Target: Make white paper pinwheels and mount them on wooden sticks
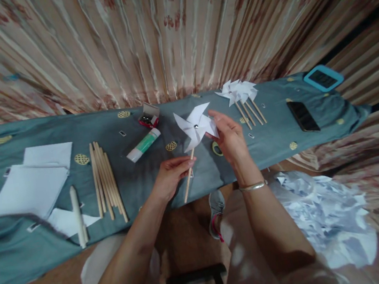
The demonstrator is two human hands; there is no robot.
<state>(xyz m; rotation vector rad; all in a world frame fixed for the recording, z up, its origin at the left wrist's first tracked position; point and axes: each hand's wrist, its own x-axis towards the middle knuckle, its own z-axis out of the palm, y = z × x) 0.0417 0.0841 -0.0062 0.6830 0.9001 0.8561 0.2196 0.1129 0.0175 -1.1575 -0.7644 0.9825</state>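
A white paper pinwheel with a shiny round pin at its centre is held up over the table. My left hand pinches its thin wooden stick below the blades. At the right blade is my right hand, its fingers apart and curved around the blade's edge; some fingertips are hidden by the paper. A roll of tape lies just behind the right hand. Farther back right lie several finished pinwheels with their sticks pointing toward me.
Left on the green cloth: paper sheets, several wooden sticks, a white stick-like tool. Behind: a glue stick, a small red box. Right: a phone, a blue-framed device, a bag of paper pieces.
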